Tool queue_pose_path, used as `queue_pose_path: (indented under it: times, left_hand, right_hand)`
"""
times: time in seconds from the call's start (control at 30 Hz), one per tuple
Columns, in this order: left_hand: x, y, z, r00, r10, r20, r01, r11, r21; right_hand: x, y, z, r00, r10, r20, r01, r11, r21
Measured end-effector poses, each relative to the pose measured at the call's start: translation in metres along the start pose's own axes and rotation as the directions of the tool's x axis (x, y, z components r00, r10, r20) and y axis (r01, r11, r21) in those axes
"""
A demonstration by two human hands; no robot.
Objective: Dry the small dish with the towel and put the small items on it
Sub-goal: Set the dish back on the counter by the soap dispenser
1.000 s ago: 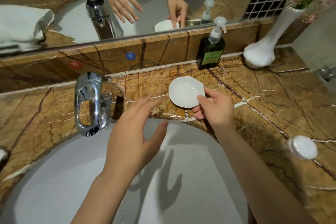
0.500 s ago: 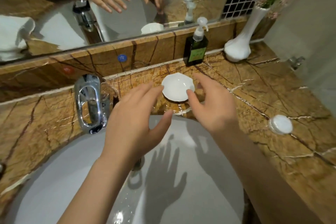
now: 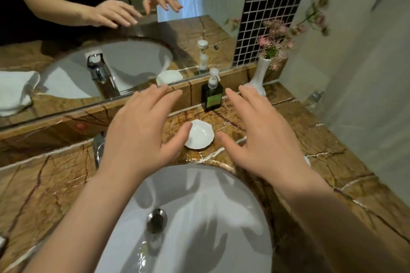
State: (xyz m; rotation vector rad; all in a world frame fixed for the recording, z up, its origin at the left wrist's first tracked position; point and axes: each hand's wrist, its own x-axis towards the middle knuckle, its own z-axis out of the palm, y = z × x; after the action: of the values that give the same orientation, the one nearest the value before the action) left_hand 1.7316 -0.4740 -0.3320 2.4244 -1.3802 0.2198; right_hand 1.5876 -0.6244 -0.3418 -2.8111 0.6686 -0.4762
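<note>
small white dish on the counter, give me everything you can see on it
The small dish is white and glossy, ceramic by the look, shallow, with a wavy scalloped rim. It sits upright and empty on the brown marble counter, behind the sink basin and in front of the dark pump bottle. Neither hand holds it: the left hand has its thumb overlapping the dish's left edge, contact unclear; the right hand is apart.

Brown marble counter [image 3: 332,139], mirror [image 3: 111,40], perhaps dark tiled wall [image 3: 270,6]
</note>
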Motion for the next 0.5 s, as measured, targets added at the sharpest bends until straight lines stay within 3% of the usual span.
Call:
queue_pose_path:
  times: [0.5]
  left_hand:
    - [0.02,0.099,0.054,0.993,0.096,0.075,-0.089,0.992,-0.088]
  right_hand:
    - [-0.048,0.092,-0.025,0.99,0.142,-0.025,-0.143,0.988,-0.052]
